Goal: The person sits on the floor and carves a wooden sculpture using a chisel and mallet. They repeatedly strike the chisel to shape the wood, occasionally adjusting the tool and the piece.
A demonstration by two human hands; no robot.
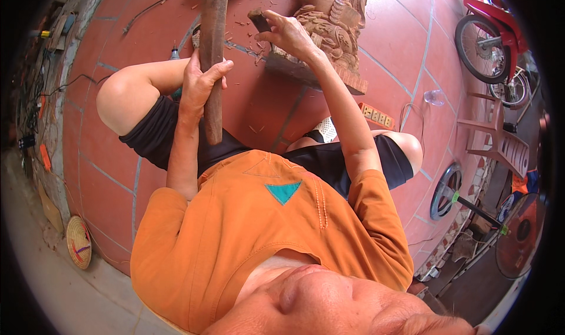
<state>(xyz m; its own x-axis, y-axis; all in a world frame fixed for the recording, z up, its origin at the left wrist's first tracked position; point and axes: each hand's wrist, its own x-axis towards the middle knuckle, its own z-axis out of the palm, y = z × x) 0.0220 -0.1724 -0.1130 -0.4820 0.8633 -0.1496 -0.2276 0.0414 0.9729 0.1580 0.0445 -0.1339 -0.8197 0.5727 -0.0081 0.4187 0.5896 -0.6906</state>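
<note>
- We grip a long wooden mallet [213, 58] in our left hand [200, 82], fingers wrapped around its shaft, which stands nearly upright above our left knee.
- Our right hand [289, 33] is clenched on a chisel [259, 20], its dark handle end sticking out toward the mallet.
- The chisel hand rests against a carved wooden statue [332, 17] that stands on a slab base [312, 76] on the floor, just ahead of our knees.
- Wood chips [247, 32] lie scattered on the floor between the mallet and the statue.
- An orange power strip [376, 116], long and flat, lies on the floor beside our right knee, with a cord running from it.
- A clear plastic bottle [434, 97] lies farther right, near a pink plastic chair [500, 141].
- A red motorbike [491, 35] is parked at the upper right.
- A fan [521, 232] stands at the lower right, beside a round grille [445, 189] leaning by the tiled step.
- A woven conical hat [78, 241] lies at the lower left, at the floor's edge.
- The floor [106, 188] is large red tiles with pale joints; cables and small tools line the left wall.
</note>
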